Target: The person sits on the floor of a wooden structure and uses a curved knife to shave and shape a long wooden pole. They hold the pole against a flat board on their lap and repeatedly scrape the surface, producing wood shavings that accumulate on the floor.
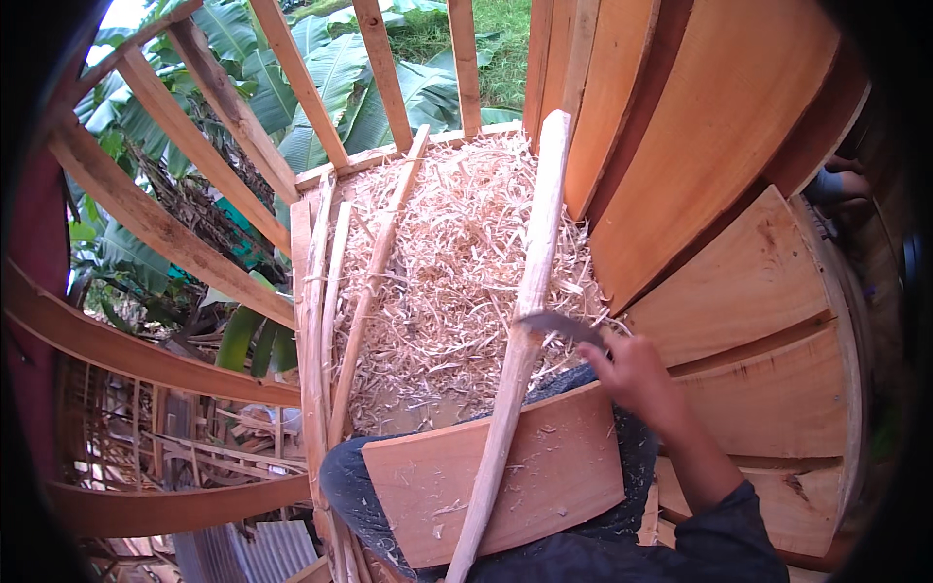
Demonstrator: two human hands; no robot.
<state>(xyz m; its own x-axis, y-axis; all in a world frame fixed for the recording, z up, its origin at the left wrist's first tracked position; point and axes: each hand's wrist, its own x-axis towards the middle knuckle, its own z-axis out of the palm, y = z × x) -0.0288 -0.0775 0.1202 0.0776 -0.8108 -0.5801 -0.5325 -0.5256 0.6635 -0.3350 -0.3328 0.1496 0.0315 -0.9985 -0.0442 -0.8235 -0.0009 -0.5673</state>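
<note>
A long pale stripped pole runs from the lower edge up and away over my lap. It lies across a flat wooden board that rests on my legs. My right hand is closed round the handle of a knife with a dark, slightly curved blade. The blade lies against the pole's right side, its tip over the wood. Most of the handle is hidden in my fingers. My left hand does not show anywhere in the picture.
Curly wood shavings cover the floor ahead. Thin poles lie along the left. Upright slats form an open railing with banana leaves beyond. Plank walls close the right side. Another person's limb shows at the far right.
</note>
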